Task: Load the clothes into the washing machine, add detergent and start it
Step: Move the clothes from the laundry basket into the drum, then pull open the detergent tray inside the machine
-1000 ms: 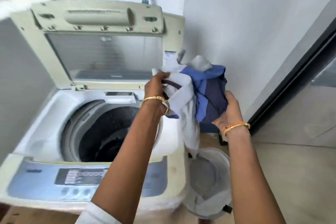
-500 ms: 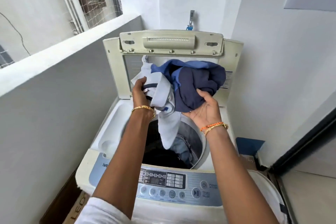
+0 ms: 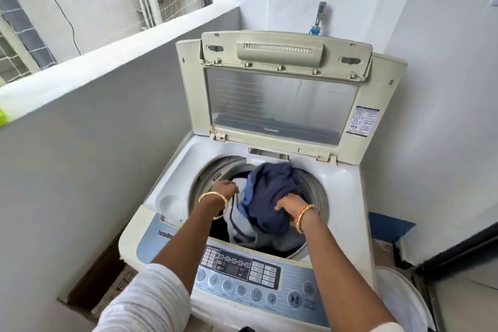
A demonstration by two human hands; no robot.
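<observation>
Hands (image 3: 257, 195) apparently gripping clothes (image 3: 269, 197) inside drum (image 3: 320, 197).

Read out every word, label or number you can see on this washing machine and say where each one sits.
"Turbodru", cut off by the left arm: control panel, left end.
"START", above a blurred second word: beside the play/pause button.
Brand script on the lid: too blurred to read.
Sticker on the lid's right frame: print too small.
Panel display and button captions: too small.

Single head-worn wide-angle view, facing forward and steeply down, close above the open washing machine (image 3: 336, 197); both forearms enter from the bottom edge.
</observation>
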